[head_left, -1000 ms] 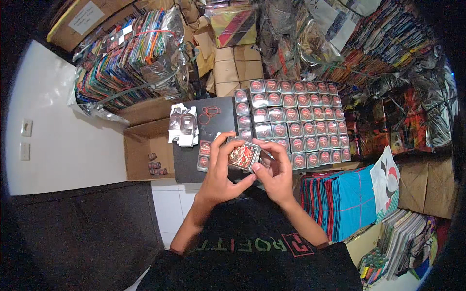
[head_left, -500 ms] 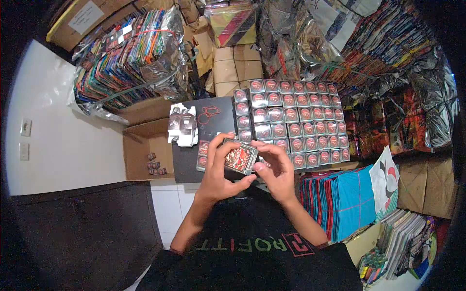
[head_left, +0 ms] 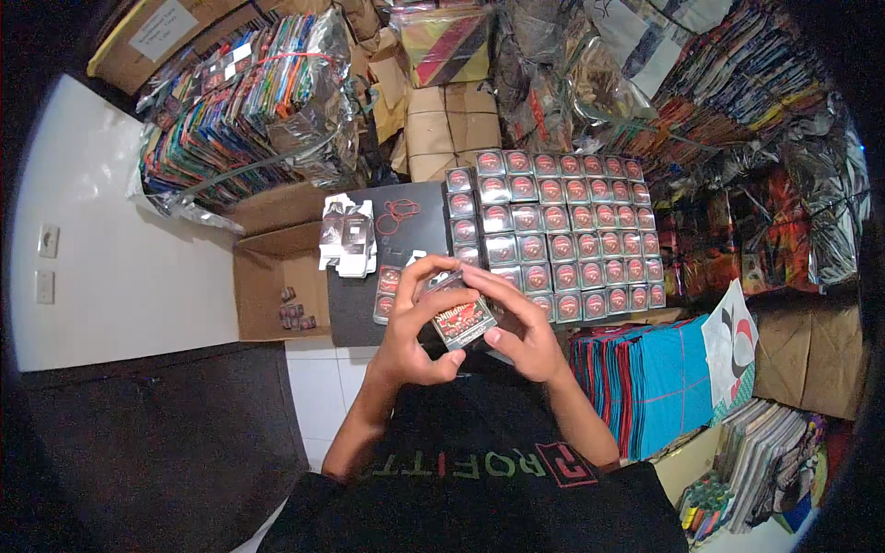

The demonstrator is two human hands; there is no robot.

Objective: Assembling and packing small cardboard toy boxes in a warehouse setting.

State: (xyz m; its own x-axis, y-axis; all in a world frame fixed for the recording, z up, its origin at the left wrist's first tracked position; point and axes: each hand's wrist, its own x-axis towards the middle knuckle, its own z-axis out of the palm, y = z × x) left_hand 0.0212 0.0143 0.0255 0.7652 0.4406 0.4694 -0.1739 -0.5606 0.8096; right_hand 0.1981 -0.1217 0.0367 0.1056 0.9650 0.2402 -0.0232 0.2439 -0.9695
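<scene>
Between both hands, above the near edge of the dark table (head_left: 412, 205), a small printed box (head_left: 461, 323) with red, black and white artwork is held tilted. My left hand (head_left: 415, 332) wraps its left side, thumb along the near edge and fingers over the top. Around the far and right sides curve the fingers of my right hand (head_left: 525, 327), its thumb at the near right corner. Just beyond, rows of small clear-wrapped boxes with round red emblems (head_left: 572, 217) cover the table's right part. Part of the held box is hidden by my fingers.
White and dark flattened cartons (head_left: 348, 238) and red rubber bands (head_left: 398, 214) lie on the table's left. An open cardboard box (head_left: 258, 300) beside it holds several small boxes. Bundled packets (head_left: 249, 111) and blue folded stacks (head_left: 659, 378) stand around.
The printed box has turned in my hands, and its printed face now tips toward me. My right fingers have moved over its far edge. The things on the table stay put.
</scene>
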